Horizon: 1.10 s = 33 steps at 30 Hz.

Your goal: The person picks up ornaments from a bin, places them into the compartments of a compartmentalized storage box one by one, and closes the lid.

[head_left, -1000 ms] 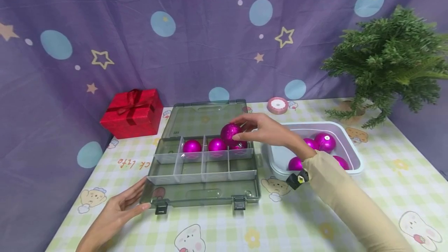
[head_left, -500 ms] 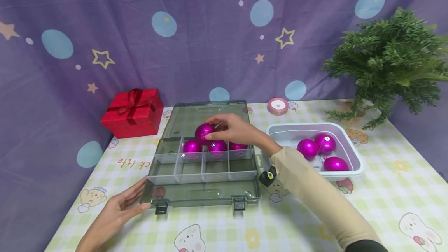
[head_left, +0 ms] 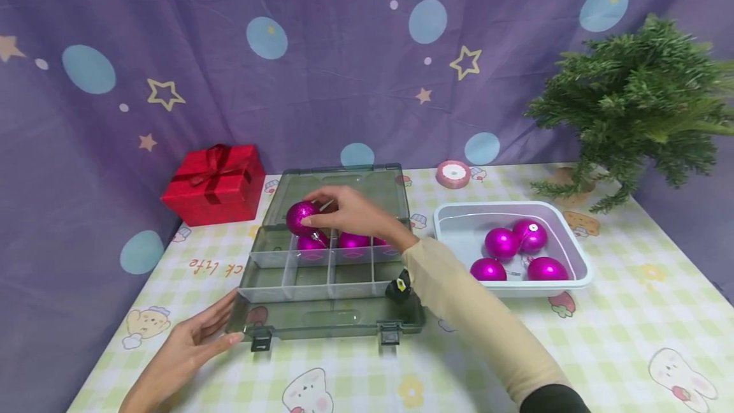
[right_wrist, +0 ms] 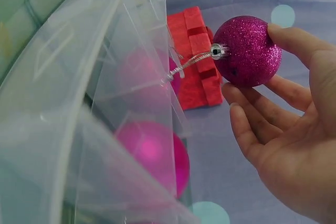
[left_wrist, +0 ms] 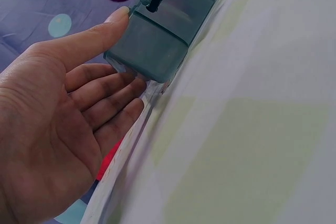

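Observation:
My right hand (head_left: 351, 214) holds a glittery magenta Christmas bauble (head_left: 301, 218) between thumb and fingertips, above the back-left part of a grey see-through divider box (head_left: 332, 317). A silver cap and cord (right_wrist: 191, 62) hang from it in the right wrist view. The box lies with its lid (head_left: 338, 193) folded back. Three magenta baubles stand in its back row, one of them a shiny bauble (head_left: 312, 243); the back-left compartment holds none. At the front-left corner my left hand (head_left: 182, 349) rests loosely, thumb on the front edge, straight fingers along the side.
A pale blue tub (head_left: 580, 260) with several magenta baubles stands to the right. Behind are a red gift box (head_left: 215, 187) at left, a pink ribbon roll (head_left: 453, 174) and a small artificial tree (head_left: 625, 107) at right. A purple curtain (head_left: 321, 113) closes off the back.
My right hand has carried the glittery bauble leftward, from over the right of the box's back row to over its left end. My left hand has stayed at the corner.

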Tool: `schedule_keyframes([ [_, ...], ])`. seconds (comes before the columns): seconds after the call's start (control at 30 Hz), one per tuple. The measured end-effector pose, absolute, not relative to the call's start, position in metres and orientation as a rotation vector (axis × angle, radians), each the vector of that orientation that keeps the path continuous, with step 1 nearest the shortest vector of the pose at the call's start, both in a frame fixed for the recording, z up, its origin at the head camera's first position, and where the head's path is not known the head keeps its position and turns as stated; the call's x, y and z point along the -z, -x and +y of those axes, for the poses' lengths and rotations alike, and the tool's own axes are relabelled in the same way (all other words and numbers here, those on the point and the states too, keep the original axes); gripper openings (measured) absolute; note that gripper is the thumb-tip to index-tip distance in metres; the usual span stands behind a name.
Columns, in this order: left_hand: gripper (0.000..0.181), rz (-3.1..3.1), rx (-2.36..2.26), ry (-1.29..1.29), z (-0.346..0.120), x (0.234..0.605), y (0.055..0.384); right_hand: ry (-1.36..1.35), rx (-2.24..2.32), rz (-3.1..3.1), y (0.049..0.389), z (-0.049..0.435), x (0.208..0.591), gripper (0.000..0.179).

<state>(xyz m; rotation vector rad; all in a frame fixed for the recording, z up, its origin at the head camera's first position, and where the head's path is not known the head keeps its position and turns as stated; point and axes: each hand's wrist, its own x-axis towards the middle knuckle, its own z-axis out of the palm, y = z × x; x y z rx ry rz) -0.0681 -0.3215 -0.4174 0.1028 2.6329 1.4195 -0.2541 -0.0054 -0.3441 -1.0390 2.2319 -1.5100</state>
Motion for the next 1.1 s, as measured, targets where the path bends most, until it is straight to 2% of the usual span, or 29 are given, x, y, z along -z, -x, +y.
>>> schedule_keyframes([
  [0.57,0.076,2.626,-1.461,-0.137,-0.322,0.418,0.067,0.977,1.511,2.311,0.258,-0.045,0.344,0.046],
  [1.1,0.076,2.625,-1.448,-0.128,-0.322,0.419,0.068,0.956,1.523,2.286,0.257,-0.035,0.342,0.045],
])
